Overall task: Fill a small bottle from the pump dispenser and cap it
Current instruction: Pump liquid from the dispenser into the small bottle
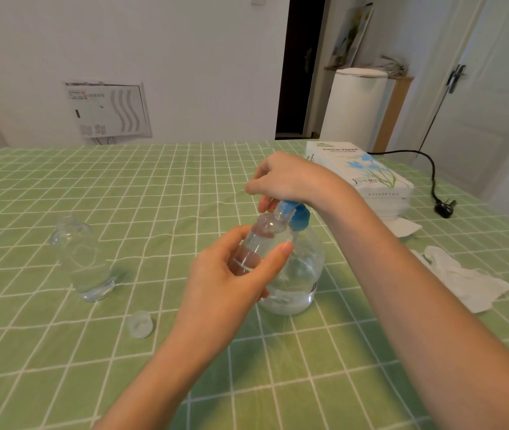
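Note:
My left hand (231, 274) grips a small clear bottle (264, 240), tilted, with its open neck right under the blue spout of the pump dispenser (296, 268). A little clear liquid sits in the small bottle. My right hand (290, 181) rests on top of the blue pump head (299, 217), fingers curled down over it. The dispenser is a round clear bottle partly filled with clear liquid, standing on the green checked tablecloth (122, 197). A small clear cap (140, 324) lies on the cloth in front, to the left of my left forearm.
A second clear bottle (84, 262) stands uncapped at the left. A tissue paper pack (361, 172) lies at the back right, crumpled white tissues (464, 280) at the right, and a black cable with plug (442, 207) near the right edge.

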The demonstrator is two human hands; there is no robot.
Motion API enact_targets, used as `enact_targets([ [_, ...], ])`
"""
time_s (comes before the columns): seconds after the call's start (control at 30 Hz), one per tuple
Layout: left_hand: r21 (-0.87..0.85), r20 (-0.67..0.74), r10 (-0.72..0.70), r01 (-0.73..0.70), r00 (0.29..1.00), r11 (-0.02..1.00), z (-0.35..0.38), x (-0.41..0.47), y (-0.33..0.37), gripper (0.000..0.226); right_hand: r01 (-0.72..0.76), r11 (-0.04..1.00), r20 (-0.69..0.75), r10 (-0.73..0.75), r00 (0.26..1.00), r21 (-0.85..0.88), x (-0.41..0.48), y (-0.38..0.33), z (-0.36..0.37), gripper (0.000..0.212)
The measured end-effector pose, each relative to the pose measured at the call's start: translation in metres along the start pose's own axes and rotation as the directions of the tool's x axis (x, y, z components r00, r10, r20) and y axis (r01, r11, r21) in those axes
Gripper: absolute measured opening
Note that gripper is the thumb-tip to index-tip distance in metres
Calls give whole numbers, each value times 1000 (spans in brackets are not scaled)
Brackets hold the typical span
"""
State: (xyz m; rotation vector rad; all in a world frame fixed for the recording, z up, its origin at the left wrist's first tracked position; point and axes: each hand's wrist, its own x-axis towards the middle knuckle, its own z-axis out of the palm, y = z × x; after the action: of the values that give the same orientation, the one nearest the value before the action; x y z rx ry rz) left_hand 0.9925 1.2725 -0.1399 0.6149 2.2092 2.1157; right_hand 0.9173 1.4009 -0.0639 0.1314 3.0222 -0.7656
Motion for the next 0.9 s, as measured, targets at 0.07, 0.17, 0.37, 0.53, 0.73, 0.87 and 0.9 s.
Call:
enact_targets([
  [0.07, -12, 0, 6, -6, 1000, 1000, 0, 0, 0, 27, 9, 1000, -19, -9, 1000, 3, 0, -1, -3, 41],
  [0.17, -15, 0, 14, -14, 1000, 1000, 0, 1, 2, 29, 22, 999, -48, -23, 999, -26, 2, -4, -8, 39],
  [0.37, -16, -2, 18, -18, 1000, 1000, 1, 1, 2, 27, 3, 1000, -14, -3, 1000, -20, 5, -2, -7, 38],
  [0.53, -9, -4, 9, -9, 1000, 1000, -1, 2, 0, 28, -1, 1000, -6, 1, 1000, -22, 7, 0, -3, 37],
  [0.73, 9, -6, -6, 6, 1000, 1000, 0, 1, -3, 28, -15, 1000, 8, 15, 1000, -21, 6, 3, 2, 37],
  [0.87, 15, -12, 8, -8, 1000, 1000, 0, 1, -3, 31, -20, 1000, -28, 20, 999, 8, 6, 3, 2, 39],
  [0.9, 18, -14, 15, -15, 1000, 1000, 1, 1, -4, 31, -19, 999, -34, 20, 999, 28, 5, 2, 1, 40],
])
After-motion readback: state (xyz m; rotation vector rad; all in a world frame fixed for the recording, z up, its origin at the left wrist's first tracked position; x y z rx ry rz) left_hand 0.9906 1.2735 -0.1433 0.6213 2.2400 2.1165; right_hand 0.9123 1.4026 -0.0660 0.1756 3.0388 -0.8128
